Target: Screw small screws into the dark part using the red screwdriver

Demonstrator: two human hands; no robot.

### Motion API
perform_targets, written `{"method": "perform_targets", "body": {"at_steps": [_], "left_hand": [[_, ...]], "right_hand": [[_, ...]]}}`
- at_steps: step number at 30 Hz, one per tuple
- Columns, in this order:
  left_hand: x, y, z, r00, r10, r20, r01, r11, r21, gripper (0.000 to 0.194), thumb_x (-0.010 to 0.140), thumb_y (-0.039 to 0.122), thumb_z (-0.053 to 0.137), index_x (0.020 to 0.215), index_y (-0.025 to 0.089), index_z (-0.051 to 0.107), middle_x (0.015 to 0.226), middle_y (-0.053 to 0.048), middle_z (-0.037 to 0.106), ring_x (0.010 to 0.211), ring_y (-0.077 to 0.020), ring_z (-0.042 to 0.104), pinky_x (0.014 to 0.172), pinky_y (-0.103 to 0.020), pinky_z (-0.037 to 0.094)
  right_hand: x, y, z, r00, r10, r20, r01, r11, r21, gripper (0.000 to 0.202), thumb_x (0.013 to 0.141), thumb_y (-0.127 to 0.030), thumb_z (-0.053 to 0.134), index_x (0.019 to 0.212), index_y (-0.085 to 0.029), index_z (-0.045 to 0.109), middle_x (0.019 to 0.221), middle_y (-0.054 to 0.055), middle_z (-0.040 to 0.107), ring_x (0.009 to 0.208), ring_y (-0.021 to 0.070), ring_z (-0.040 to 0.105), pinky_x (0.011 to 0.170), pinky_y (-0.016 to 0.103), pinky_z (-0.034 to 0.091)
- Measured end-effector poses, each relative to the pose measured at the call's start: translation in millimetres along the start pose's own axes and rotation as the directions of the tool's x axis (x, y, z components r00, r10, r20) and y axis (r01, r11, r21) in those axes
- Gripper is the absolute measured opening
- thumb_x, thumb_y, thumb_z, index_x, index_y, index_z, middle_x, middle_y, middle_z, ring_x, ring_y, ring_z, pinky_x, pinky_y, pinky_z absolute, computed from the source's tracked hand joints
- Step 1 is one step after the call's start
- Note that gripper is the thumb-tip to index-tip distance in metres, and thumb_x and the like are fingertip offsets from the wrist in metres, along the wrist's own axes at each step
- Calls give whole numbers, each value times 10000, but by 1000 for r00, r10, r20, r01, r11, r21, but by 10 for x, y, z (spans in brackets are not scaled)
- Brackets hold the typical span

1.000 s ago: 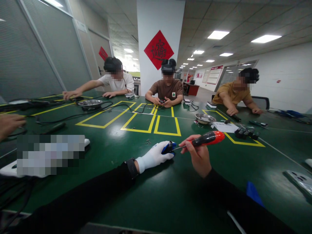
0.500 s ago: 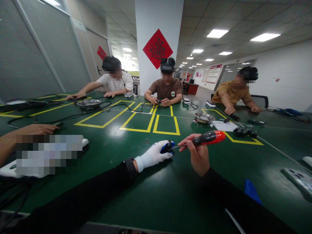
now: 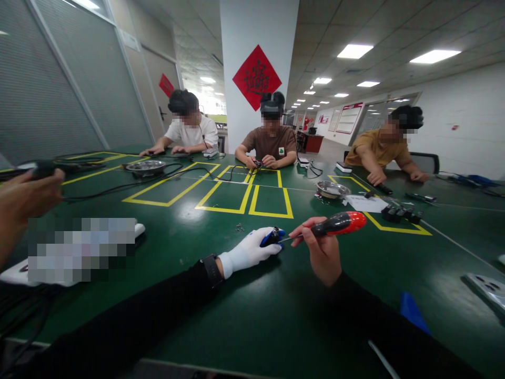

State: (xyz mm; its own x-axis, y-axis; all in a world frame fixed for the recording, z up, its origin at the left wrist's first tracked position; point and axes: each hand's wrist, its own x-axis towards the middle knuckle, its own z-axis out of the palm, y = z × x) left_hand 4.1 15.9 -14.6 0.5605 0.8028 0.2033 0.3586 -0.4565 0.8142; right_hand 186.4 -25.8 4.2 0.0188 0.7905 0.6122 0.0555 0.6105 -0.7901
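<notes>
My left hand (image 3: pixel 252 250), in a white glove with blue fingertips, is closed around a small black part (image 3: pixel 272 238) with a round, shiny top, just above the green table. Bare fingers of my right hand (image 3: pixel 321 250) grip a screwdriver (image 3: pixel 339 224) with a red and black handle, tilted low. Its shaft runs left to the black part, and the tip meets it or lies right beside it; the glove's fingers partly hide the contact. Several small screws (image 3: pixel 239 227) lie on the table just beyond my left hand.
Yellow tape rectangles (image 3: pixel 272 215) mark the table. A metal bowl (image 3: pixel 333 189), white paper (image 3: pixel 366 203) and several black blocks (image 3: pixel 400 213) are at the right; another metal bowl (image 3: pixel 145 167) is at the left. Co-workers sit opposite, and another person's hand (image 3: pixel 31 195) reaches in at left.
My hands, the black part and the screwdriver hold nearly the same pose. At left, a neighbour's hand has lifted off the table with a dark object. The far-left co-worker has drawn an arm in.
</notes>
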Motion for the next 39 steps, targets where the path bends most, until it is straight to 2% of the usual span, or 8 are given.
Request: {"method": "perform_targets", "body": {"at_steps": [3, 8, 14, 18, 22, 26, 29, 39], "left_hand": [[10, -21, -1, 1000, 0, 8, 0, 1000, -30, 318, 791, 400, 571, 991, 154, 604, 857, -31, 636, 712, -157, 577, 691, -269, 454], [-9, -12, 14, 1000, -9, 8, 10, 993, -115, 303, 784, 389, 573, 954, 141, 605, 739, 1, 591, 617, -123, 522, 601, -236, 424], [-5, -1, 59, 997, -73, -25, 68, 987, -144, 268, 767, 383, 575, 893, 147, 576, 668, 25, 550, 523, -97, 483, 501, -208, 382], [0, -7, 60, 998, -52, -44, 50, 997, -64, 249, 760, 373, 574, 861, 145, 569, 690, 18, 571, 544, -106, 506, 537, -222, 414], [-4, -31, 53, 999, -25, -41, 26, 1000, 18, 295, 735, 335, 596, 964, 149, 583, 718, 4, 606, 599, -136, 545, 595, -253, 452], [-9, -46, 49, 999, 5, -42, -3, 999, 41, 280, 746, 324, 591, 973, 161, 590, 778, -11, 632, 682, -158, 580, 672, -276, 472], [-13, -38, 45, 998, 21, -51, -18, 998, 57, 266, 750, 320, 588, 962, 160, 595, 827, -22, 639, 725, -166, 587, 701, -282, 472], [-30, -10, 46, 998, 3, -56, 1, 998, 55, 292, 753, 322, 591, 991, 152, 589, 802, -16, 635, 637, -143, 569, 610, -250, 447]], "right_hand": [[-1, 0, -5, 1000, -16, -14, 15, 999, -49, 75, 872, -273, 529, 906, -211, 501, 745, -1, 648, 600, 149, 615, 619, 321, 500], [42, -120, 30, 995, -94, -15, 91, 989, -117, 45, 839, -230, 574, 818, -204, 544, 856, 32, 661, 919, 198, 624, 909, 404, 448], [-21, -178, 147, 996, 5, 86, -14, 994, 107, 231, 863, -243, 537, 1077, -253, 451, 751, -31, 578, 753, 161, 623, 836, 400, 489], [-75, -179, 163, 991, -37, 125, 28, 997, 69, 288, 878, -243, 495, 1163, -264, 451, 900, 17, 577, 889, 185, 609, 892, 425, 469], [-28, -212, 98, 983, -105, 151, 118, 990, -83, 160, 878, -223, 491, 1028, -239, 543, 1071, 64, 587, 1075, 221, 552, 911, 424, 455], [18, -195, 3, 969, -189, 161, 229, 929, -292, 68, 825, -217, 578, 889, -226, 558, 961, 47, 630, 930, 215, 599, 858, 408, 467], [-2, -156, -25, 974, -176, 144, 219, 894, -391, 75, 812, -243, 600, 870, -212, 565, 864, 37, 622, 776, 186, 608, 762, 364, 490], [-61, -144, 44, 996, -76, 36, 83, 949, -305, 123, 842, -271, 574, 924, -192, 529, 801, 21, 612, 634, 146, 615, 664, 327, 506]]}}
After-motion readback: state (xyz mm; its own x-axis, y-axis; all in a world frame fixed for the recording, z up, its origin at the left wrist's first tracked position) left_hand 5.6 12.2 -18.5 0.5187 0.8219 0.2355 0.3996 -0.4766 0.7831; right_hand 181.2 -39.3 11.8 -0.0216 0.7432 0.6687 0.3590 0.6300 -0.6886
